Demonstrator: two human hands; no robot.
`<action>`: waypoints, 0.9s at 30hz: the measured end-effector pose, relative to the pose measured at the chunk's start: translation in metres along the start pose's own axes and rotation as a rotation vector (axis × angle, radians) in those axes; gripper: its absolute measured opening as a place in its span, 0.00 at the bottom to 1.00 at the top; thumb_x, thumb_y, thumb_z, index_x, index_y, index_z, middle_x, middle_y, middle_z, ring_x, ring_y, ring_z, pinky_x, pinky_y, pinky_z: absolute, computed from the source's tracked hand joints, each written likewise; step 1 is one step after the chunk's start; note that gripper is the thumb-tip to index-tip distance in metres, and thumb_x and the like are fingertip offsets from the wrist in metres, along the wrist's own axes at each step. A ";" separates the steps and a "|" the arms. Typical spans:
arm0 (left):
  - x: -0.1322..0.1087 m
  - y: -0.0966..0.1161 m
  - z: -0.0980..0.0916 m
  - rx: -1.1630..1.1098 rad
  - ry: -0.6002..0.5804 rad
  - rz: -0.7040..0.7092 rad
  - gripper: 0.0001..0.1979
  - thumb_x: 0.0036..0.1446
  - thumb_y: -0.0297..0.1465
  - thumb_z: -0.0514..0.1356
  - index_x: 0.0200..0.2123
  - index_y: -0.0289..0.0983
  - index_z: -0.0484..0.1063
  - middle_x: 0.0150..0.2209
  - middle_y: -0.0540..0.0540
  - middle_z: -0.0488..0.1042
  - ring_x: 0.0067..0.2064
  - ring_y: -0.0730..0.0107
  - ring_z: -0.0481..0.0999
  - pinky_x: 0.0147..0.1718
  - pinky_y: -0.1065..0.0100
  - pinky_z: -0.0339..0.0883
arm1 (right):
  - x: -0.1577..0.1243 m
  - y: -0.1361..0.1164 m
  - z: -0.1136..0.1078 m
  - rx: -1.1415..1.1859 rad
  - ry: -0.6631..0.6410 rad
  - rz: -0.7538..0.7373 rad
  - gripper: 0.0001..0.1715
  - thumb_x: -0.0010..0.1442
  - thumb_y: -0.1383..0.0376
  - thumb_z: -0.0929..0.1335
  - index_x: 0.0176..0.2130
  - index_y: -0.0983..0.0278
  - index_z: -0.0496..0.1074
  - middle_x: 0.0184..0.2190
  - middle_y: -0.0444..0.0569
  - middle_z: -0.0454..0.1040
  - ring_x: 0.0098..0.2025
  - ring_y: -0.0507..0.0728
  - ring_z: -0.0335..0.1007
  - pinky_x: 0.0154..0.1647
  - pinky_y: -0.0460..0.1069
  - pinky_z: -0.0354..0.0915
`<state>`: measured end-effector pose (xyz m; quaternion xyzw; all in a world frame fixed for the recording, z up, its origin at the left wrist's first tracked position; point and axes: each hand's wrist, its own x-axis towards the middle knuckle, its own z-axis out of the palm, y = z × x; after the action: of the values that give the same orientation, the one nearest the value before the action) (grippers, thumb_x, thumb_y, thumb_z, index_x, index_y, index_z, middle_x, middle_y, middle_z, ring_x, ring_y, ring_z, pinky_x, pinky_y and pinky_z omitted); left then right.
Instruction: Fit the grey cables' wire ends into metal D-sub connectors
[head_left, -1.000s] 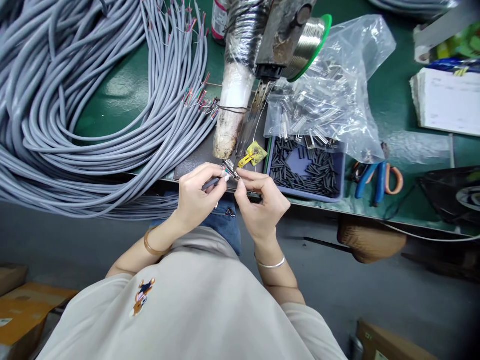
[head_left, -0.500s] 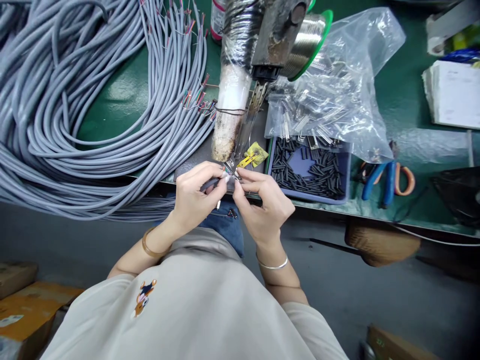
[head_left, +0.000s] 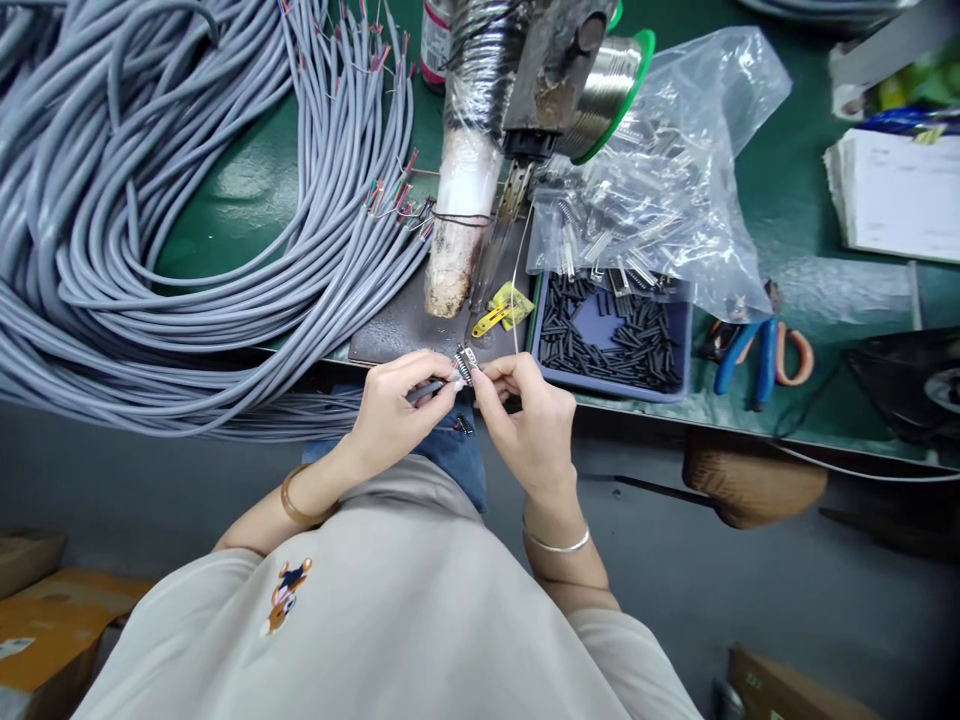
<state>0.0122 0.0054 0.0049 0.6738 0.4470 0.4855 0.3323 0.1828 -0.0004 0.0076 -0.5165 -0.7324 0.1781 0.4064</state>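
My left hand (head_left: 394, 415) is closed around the end of a grey cable (head_left: 425, 391), its thumb and forefinger pinched by a small metal connector (head_left: 463, 364). A row of pins and some coloured wire show on the connector. On its other side, the thumb and forefinger of my right hand (head_left: 534, 425) are pinched together at the connector's edge. The fingertips hide part of the connector. Just beyond the hands, a soldering iron (head_left: 511, 195) points down beside a white, scorched tube (head_left: 463, 215). A yellow clip (head_left: 491, 318) rests on a yellow pad (head_left: 517, 303).
Bundled grey cables (head_left: 247, 310) cover the left of the bench. To the right stand a blue tray (head_left: 679, 375) of short black tubes, a clear bag (head_left: 739, 230) of metal connectors, a solder spool (head_left: 604, 95), pliers (head_left: 765, 365) and a paper stack (head_left: 896, 195).
My hands have drawn back slightly from the soldering iron towards my body. The connector has turned, so its row of pins shows more plainly. The right hand's fingers have curled in more.
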 end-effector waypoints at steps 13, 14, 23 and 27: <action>-0.015 -0.001 -0.029 -0.627 -0.436 -0.682 0.19 0.59 0.45 0.67 0.35 0.32 0.78 0.25 0.46 0.79 0.15 0.83 0.61 0.14 0.75 0.51 | -0.009 0.011 0.001 0.247 0.057 0.048 0.09 0.69 0.59 0.68 0.37 0.59 0.69 0.34 0.45 0.80 0.33 0.53 0.78 0.33 0.48 0.74; -0.013 -0.001 -0.032 -0.690 -0.481 -0.732 0.20 0.58 0.46 0.68 0.35 0.32 0.77 0.24 0.46 0.79 0.14 0.84 0.59 0.13 0.75 0.47 | -0.011 0.013 0.002 0.221 0.055 0.038 0.08 0.69 0.59 0.68 0.37 0.59 0.69 0.34 0.45 0.80 0.34 0.53 0.80 0.34 0.48 0.74; -0.025 0.003 -0.024 -0.599 -0.161 -0.636 0.18 0.58 0.38 0.69 0.44 0.31 0.76 0.25 0.51 0.76 0.18 0.85 0.62 0.17 0.78 0.56 | -0.021 -0.023 -0.010 -0.203 0.030 -0.040 0.12 0.66 0.57 0.71 0.34 0.61 0.74 0.17 0.35 0.60 0.17 0.46 0.55 0.22 0.46 0.54; -0.029 0.002 -0.022 -0.552 -0.173 -0.578 0.15 0.60 0.37 0.67 0.44 0.31 0.77 0.27 0.48 0.77 0.27 0.77 0.75 0.29 0.76 0.71 | -0.012 -0.030 -0.002 -0.194 -0.135 -0.006 0.14 0.67 0.64 0.68 0.28 0.63 0.71 0.17 0.35 0.59 0.18 0.45 0.52 0.23 0.45 0.52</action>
<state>-0.0115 -0.0223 0.0030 0.4442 0.4414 0.4154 0.6598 0.1675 -0.0240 0.0242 -0.5379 -0.7735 0.1396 0.3047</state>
